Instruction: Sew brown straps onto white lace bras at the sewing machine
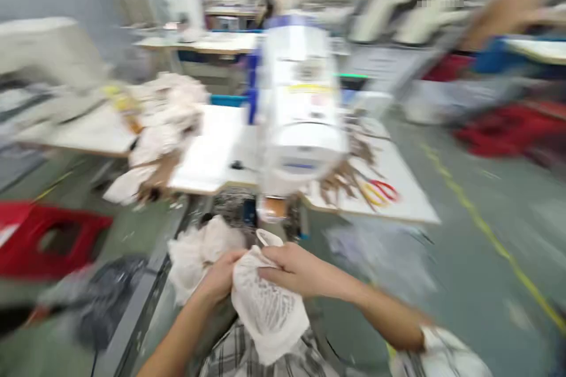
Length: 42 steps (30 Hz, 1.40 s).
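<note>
Between my two hands hangs a piece of white lacy fabric (272, 312), over my lap. My right hand (294, 271) pinches its upper edge, thumb on top, near a small loop of the cloth. On the other side my left hand (223, 274) grips the fabric's left edge; its fingertips are partly behind the cloth. Just beyond my left hand lies a bunched heap of similar white fabric (206, 250); whether it joins the held piece I cannot tell. A white sewing machine (303, 112) stands straight ahead, its near end just past my hands. The picture is blurred by motion.
Scissors with red and yellow handles (380, 191) lie on the white tabletop (411, 200) right of the machine, beside brown strips (340, 182). Pale fabric (163, 118) is piled on the left. Red stools (53, 247) stand on both sides. A clear plastic bag (384, 259) is at lower right.
</note>
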Motion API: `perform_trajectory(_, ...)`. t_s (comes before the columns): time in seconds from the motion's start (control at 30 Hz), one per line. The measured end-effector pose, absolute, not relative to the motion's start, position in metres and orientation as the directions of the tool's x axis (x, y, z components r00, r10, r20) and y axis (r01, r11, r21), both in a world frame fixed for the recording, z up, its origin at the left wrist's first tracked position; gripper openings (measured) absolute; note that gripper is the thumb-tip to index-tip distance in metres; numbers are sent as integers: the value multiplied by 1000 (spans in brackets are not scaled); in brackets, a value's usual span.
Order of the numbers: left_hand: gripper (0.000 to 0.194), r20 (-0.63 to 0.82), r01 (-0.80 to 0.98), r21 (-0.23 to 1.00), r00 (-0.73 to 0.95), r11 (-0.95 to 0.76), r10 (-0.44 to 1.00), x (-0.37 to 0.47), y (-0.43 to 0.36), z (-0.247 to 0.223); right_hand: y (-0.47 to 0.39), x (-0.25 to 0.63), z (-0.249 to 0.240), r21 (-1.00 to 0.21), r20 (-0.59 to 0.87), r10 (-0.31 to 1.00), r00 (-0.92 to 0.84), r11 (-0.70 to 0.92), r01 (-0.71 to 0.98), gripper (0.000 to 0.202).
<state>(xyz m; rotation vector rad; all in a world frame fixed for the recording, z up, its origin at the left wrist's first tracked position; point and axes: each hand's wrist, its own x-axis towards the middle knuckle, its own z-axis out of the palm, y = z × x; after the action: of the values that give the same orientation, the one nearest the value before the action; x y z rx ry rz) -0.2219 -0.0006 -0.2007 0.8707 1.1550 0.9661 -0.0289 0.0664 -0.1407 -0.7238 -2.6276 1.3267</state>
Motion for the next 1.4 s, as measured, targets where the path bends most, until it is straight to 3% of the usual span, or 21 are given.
perform_trajectory(0.1,44,-418,-244,801,425,546,803,-183,33,-204,75,27,-110,-794,-145,600,-787,404,454,28)
perform_trajectory(0.2,48,-461,-254,745,472,617,752,-156,41,-206,61,70,-112,-781,-215,658,-722,328,532,22)
perform_trajectory(0.3,46,-443,-173,854,249,490,861,-146,48,-214,86,96,-144,-765,-189,692,-697,341,547,25)
perform_trajectory(0.37,44,-351,8,936,92,352,932,-144,54,-222,136,108,-168,-713,-55,895,-443,276,644,26)
perform_trajectory(0.4,44,-290,119,952,63,282,955,-142,56,-225,167,114,-178,-672,40,969,-246,208,711,28)
perform_trajectory(0.47,44,-188,301,941,95,152,978,-138,57,-229,229,123,-190,-637,112,994,9,65,768,31)
perform_trajectory(0.53,41,-131,395,917,143,65,981,-135,55,-229,278,132,-193,-635,121,988,101,-1,773,28)
perform_trajectory(0.73,34,-69,453,891,55,36,996,-137,54,-223,306,148,-192,-807,45,998,47,8,591,13)
perform_trajectory(0.9,44,-39,416,908,-3,37,999,-138,54,-215,252,132,-219,-970,-163,982,-93,-142,198,24)
perform_trajectory(1.03,28,-13,409,913,44,-7,999,-136,57,-203,210,111,-247,-945,-282,938,-203,-308,-110,25)
perform_trajectory(1.2,32,-113,396,915,52,83,992,-136,66,-197,171,90,-258,-842,-333,891,-310,-429,-327,43)
perform_trajectory(1.4,35,-143,485,874,223,17,964,-141,69,-202,114,53,-232,-805,-198,865,-461,-412,-428,41)
